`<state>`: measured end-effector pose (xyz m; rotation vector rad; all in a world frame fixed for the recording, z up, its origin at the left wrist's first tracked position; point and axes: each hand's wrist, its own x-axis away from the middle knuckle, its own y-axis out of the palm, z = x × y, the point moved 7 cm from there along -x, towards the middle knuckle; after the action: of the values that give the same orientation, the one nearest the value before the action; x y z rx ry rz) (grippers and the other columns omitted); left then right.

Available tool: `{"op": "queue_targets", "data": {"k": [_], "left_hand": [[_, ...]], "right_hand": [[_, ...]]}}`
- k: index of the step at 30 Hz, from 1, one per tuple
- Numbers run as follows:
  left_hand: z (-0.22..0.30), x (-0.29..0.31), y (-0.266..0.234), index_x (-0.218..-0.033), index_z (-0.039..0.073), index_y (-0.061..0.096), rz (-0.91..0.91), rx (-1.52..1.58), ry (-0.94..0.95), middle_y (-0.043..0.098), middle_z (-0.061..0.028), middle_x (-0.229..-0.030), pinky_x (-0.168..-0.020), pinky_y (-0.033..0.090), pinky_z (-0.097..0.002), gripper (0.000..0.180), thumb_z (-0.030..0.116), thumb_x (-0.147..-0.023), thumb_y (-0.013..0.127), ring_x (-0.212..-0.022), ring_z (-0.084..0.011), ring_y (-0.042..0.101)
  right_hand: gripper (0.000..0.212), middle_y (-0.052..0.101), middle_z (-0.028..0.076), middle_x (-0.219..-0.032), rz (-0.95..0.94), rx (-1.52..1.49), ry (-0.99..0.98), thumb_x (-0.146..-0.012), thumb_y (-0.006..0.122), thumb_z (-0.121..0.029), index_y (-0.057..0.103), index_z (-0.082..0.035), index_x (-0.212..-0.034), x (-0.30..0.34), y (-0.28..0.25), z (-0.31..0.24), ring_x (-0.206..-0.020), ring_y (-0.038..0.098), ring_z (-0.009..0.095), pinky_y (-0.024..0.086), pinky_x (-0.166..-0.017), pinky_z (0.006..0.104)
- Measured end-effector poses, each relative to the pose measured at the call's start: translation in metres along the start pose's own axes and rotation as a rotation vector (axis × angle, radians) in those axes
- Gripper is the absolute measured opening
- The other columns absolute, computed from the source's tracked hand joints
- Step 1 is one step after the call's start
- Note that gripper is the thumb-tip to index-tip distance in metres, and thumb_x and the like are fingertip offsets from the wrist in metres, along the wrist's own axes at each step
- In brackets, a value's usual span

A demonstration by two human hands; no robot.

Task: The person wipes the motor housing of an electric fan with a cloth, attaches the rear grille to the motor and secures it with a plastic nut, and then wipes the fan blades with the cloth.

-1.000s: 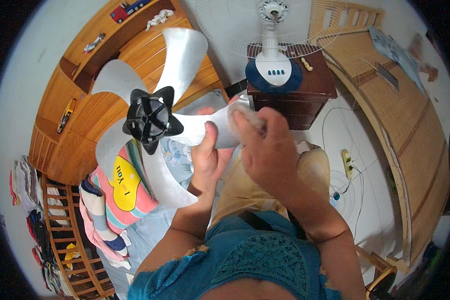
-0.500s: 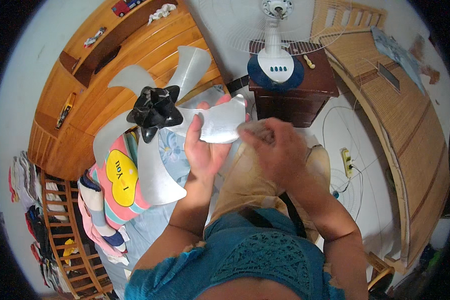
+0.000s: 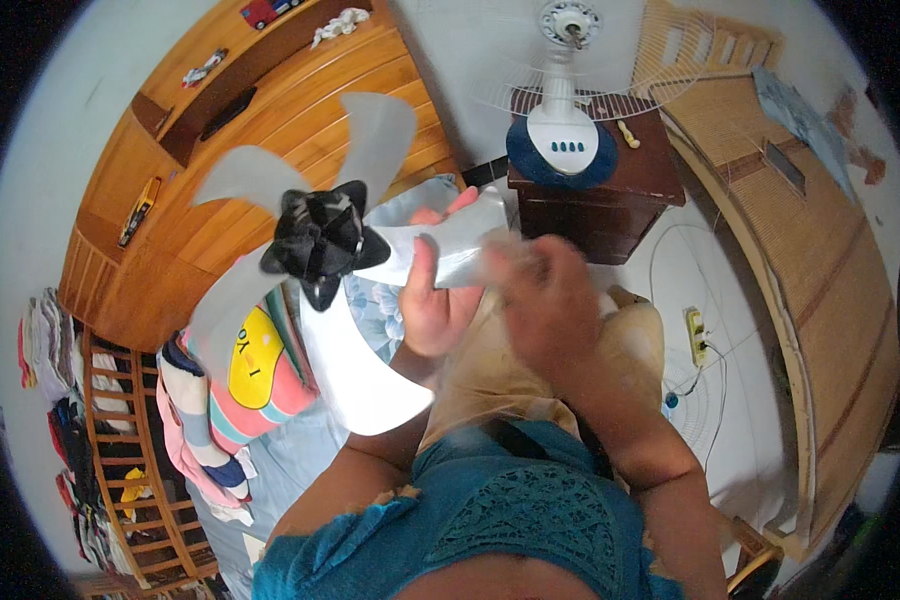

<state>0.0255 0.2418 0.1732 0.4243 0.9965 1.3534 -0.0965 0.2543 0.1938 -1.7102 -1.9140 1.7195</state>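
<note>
A fan impeller with a black hub (image 3: 322, 243) and several translucent grey blades is held up in front of me. My left hand (image 3: 440, 305) supports one blade (image 3: 465, 235) from below, its thumb over the near edge and its fingers behind. At that blade's outer end is my right hand (image 3: 560, 305), smeared by motion. Its fingers are bent round a small pale cloth (image 3: 508, 258), too blurred to make out well, which is against the blade. The lowest blade (image 3: 365, 380) hangs over my left forearm and catches bright light.
A fan base (image 3: 562, 142) with its rear wire guard (image 3: 660, 85) stands on a dark red cabinet (image 3: 595, 220). A wooden headboard (image 3: 300, 110), a striped pillow (image 3: 280, 385) and a bed lie left. On the floor are a power strip (image 3: 695, 335) and another wire guard (image 3: 705, 410).
The impeller and my left hand have shifted slightly right, and the blades have tilted, the lowest swinging right. My right hand still works at the same blade's end. The view has moved a little.
</note>
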Motion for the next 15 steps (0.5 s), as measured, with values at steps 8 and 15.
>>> {"op": "queue_targets", "data": {"k": [8, 15], "left_hand": [[-0.007, 0.004, -0.002, -0.114, 0.011, 0.04, -0.072, -0.313, 0.042, 0.028, -0.0171, -0.14, -0.103, 0.027, -0.0449, 0.031, 0.021, -0.087, 0.05, -0.126, -0.0313, 0.032], [0.003, 0.008, 0.01, -0.139, 0.008, 0.017, -0.222, -0.513, 0.061, 0.025, -0.0129, -0.142, -0.105, 0.022, -0.0388, 0.075, 0.013, -0.079, 0.061, -0.13, -0.025, 0.026]], "right_hand": [[0.037, 0.06, 0.01, -0.102, -0.406, -1.303, 0.761, -0.086, 0.058, -0.027, 0.057, 0.002, -0.108, 0.013, 0.055, 0.06, -0.093, 0.056, 0.015, 0.045, -0.082, 0.0285], [0.033, 0.063, 0.007, -0.094, -0.354, -1.495, 0.833, -0.083, 0.061, -0.023, 0.059, 0.0, -0.106, -0.002, 0.039, 0.053, -0.084, 0.059, 0.014, 0.046, -0.077, 0.0273]]}}
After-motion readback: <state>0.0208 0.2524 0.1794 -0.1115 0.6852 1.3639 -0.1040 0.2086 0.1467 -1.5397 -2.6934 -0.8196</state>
